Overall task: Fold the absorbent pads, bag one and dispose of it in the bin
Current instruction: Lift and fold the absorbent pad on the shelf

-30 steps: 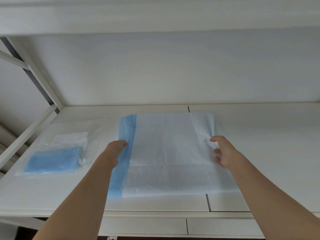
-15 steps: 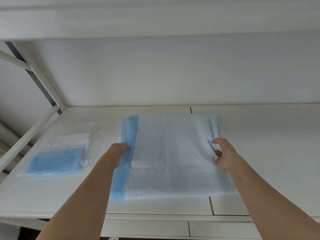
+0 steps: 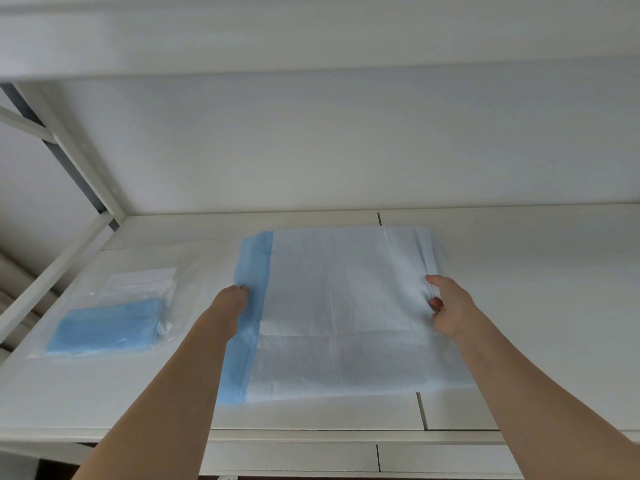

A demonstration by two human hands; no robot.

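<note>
Near edge: the absorbent pad lies flat on the white counter, its front edge just short of the counter's lip.
Left hand: fingers curled, gripping the pad's blue left border.
Right hand: pinching the white right edge, bunching it slightly.
Left side: a clear bag holding a folded blue pad, apart.
Right side: open counter.
Far: white wall.

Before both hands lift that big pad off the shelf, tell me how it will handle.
The absorbent pad looks thin and creased, bunching where the right hand and left hand pinch its edges, so it will probably sag floppily between them. It likely weighs little for its size. Its blue strip looks smooth, so it may slide easily on the white shelf.
</note>
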